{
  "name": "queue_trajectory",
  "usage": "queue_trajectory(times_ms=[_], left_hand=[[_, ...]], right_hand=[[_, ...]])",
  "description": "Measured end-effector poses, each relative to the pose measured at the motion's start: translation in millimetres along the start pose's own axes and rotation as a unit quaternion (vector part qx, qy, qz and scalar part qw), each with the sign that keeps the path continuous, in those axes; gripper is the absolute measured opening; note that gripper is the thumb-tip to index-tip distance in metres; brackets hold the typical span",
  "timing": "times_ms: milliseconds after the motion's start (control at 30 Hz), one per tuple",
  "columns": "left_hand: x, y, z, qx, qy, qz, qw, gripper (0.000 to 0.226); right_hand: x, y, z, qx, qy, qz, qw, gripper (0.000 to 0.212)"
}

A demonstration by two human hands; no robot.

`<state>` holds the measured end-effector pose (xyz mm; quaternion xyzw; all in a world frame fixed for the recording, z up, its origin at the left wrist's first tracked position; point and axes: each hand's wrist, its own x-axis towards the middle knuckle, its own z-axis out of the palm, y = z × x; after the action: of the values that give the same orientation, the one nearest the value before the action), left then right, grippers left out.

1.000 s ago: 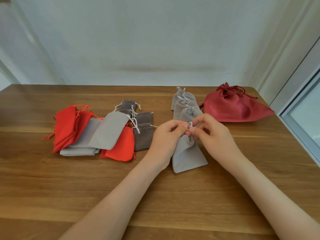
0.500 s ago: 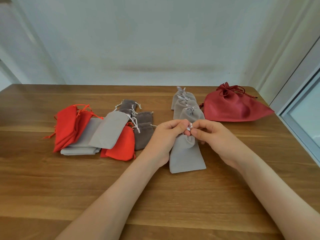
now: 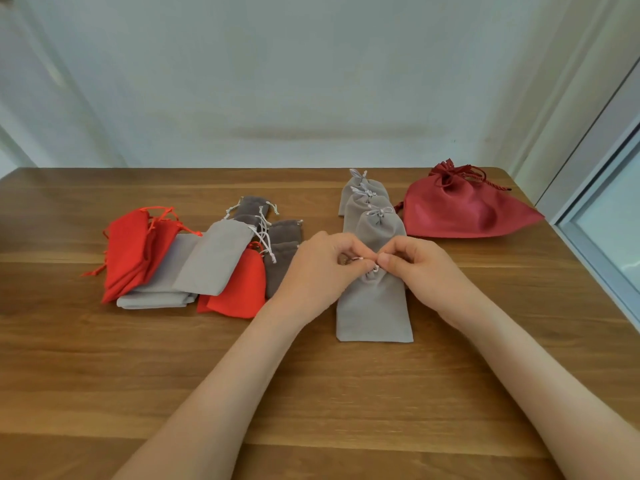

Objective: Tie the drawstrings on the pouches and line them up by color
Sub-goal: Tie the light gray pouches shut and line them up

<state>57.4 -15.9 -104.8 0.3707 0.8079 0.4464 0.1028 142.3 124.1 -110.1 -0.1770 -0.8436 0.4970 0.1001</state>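
A light grey pouch point(image 3: 374, 311) lies flat on the wooden table point(image 3: 104, 358), neck gathered and pointing away from me. My left hand point(image 3: 318, 268) and my right hand point(image 3: 422, 268) meet over that neck, each pinching the pale drawstring point(image 3: 374, 269) between thumb and fingertips. Behind them three tied light grey pouches point(image 3: 379, 225) overlap in a row running away from me. To the left lies a loose heap: orange-red pouches point(image 3: 133, 249), light grey pouches point(image 3: 214, 259) and dark grey pouches point(image 3: 282, 247).
A large dark red drawstring bag point(image 3: 464, 211) lies at the back right, near the table's right edge. A pale wall stands behind the table and a window frame point(image 3: 602, 216) runs along the right side.
The grey pouch has straightened to lie square to me, and both hands have drawn closer together over its neck. The other pouches have not moved.
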Motion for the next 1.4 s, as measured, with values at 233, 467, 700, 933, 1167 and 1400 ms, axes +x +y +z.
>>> queue_trajectory(times_ms=[233,467,700,933,1167,1400], left_hand=[[6,-8,23,0.318,0.12,0.199,0.919,0.031],[6,-8,30,0.411,0.235,0.252,0.844,0.019],[9,-13,23,0.333,0.254,0.319,0.85,0.014],[8,-12,23,0.216,0.253,0.307,0.892,0.011],[6,-7,22,0.159,0.27,0.292,0.904,0.013],[3,-10,22,0.049,0.313,0.122,0.941,0.055]], right_hand=[[2,-1,5,-0.09,0.021,-0.005,0.996,0.018],[0,-6,3,0.003,0.026,-0.016,1.0,0.03],[0,-2,1,0.225,-0.06,0.009,0.973,0.031],[0,-3,0,0.287,-0.045,-0.013,0.957,0.014],[-1,-4,1,0.268,-0.059,-0.006,0.962,0.014],[-4,-4,-1,0.224,-0.065,-0.041,0.972,0.018]])
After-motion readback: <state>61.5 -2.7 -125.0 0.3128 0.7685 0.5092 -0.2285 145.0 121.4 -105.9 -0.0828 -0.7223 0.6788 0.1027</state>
